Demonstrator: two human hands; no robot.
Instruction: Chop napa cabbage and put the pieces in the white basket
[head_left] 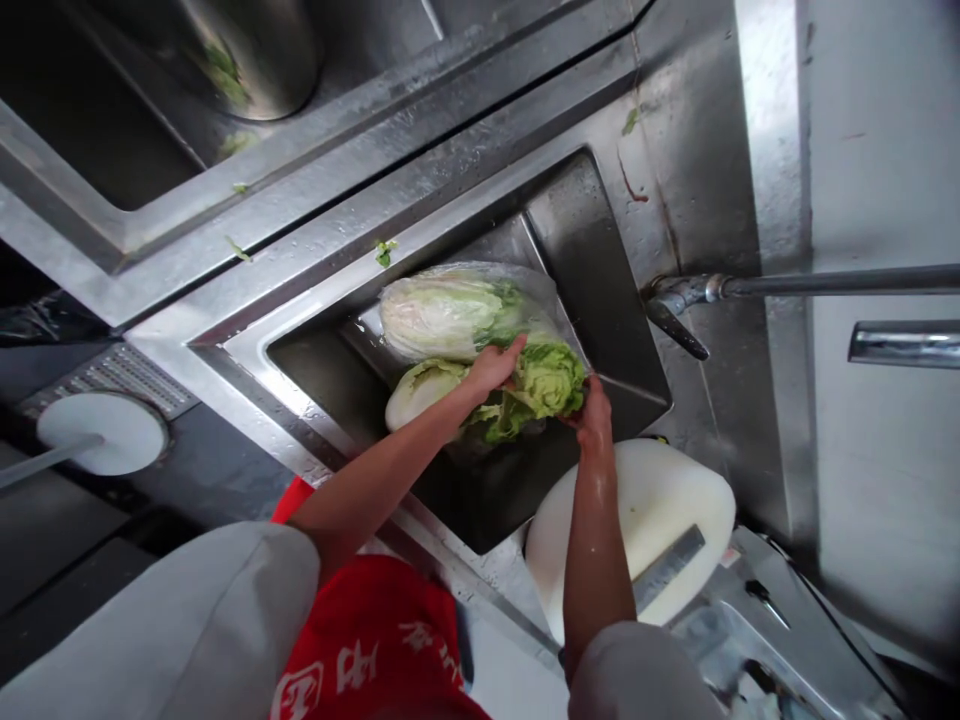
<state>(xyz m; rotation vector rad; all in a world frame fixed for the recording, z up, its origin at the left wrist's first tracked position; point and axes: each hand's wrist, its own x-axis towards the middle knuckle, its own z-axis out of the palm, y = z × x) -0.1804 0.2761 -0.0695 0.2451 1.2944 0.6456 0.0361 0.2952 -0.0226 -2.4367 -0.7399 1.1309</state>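
Note:
Inside the metal sink (600, 250) lie two heads of cabbage. The upper one, a wrapped cabbage (442, 312), is in clear plastic. Below it, the unwrapped leafy cabbage (551, 380) has its pale base to the left and its green leaves to the right. My left hand (495, 368) grips its upper side, thumb stretched over the leaves, the other fingers mostly hidden. At the leafy right end, my right hand (592, 408) has its fingers curled round the outer leaves.
A round white cutting board (667, 480) with a cleaver (670, 568) on it sits right of the sink. The faucet (675, 300) is at the sink's right edge. A metal pot (259, 50) stands at upper left. Leaf scraps (385, 252) dot the rim.

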